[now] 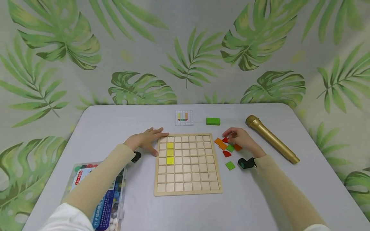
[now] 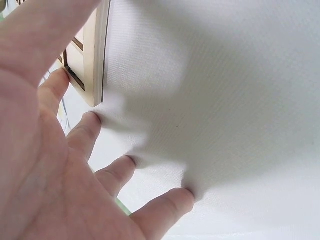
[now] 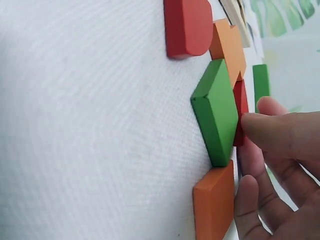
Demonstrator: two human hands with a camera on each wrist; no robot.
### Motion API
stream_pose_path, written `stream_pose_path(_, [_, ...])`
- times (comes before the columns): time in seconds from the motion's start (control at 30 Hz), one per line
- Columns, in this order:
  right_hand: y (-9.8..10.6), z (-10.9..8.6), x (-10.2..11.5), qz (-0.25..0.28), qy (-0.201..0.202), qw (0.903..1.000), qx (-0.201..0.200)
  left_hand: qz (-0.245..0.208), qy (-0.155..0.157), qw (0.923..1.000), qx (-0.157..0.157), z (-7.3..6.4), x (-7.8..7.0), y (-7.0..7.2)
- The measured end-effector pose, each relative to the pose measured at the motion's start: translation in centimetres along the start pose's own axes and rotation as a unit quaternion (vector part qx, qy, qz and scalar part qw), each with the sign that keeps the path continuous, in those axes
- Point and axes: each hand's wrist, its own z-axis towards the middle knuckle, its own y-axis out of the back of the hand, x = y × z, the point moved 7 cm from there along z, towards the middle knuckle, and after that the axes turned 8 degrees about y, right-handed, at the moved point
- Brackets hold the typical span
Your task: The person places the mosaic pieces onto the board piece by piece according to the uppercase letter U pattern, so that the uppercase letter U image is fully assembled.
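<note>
A square wooden grid board (image 1: 189, 193) lies on the table, with three yellow square blocks (image 1: 170, 153) in a column at its left. My left hand (image 1: 145, 140) spreads its fingers at the board's upper left corner; the thumb lies along the left edge and a fingertip (image 2: 61, 80) touches the rim. To the board's right, my right hand (image 1: 240, 138) pinches a red block (image 3: 241, 107) between thumb and fingers, partly hidden by them. Around it lie orange blocks (image 3: 212, 205), a green block (image 3: 217, 115) and another red block (image 1: 226, 154) with a curved side.
A loose green square (image 1: 230, 165) lies nearer me. Behind the board are a pattern card (image 1: 184, 118) with a coloured U shape and a green rectangular block (image 1: 213, 121). A gold microphone (image 1: 273, 139) lies at the right. Under my left forearm sits a clear box (image 1: 121, 205) of coloured pieces.
</note>
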Motion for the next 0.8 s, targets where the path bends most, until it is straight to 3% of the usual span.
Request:
stream_pose_path(0.27, [0.3, 0.0, 0.1, -0.021, -0.016, 0.9996, -0.007, 0.000, -0.001, 1.0000, -0.003, 0.0, 0.0, 0.0])
stream_pose_path(0.5, [0.5, -0.6, 1.4, 0.056, -0.012, 0.9983, -0.010, 0.001, 0.001, 1.0000, 0.000, 0.1, 0.0, -0.1])
stream_pose_path(0.63, [-0.6, -0.6, 3.2, 0.100, 0.003, 0.9950, 0.006, -0.001, 0.002, 1.0000, -0.003, 0.2, 0.1, -0.1])
stream_pose_path(0.8, [-3.4, -0.3, 6.0, 0.119, 0.028, 0.9918, 0.039, 0.003, -0.002, 1.0000, -0.005, 0.1, 0.0, 0.0])
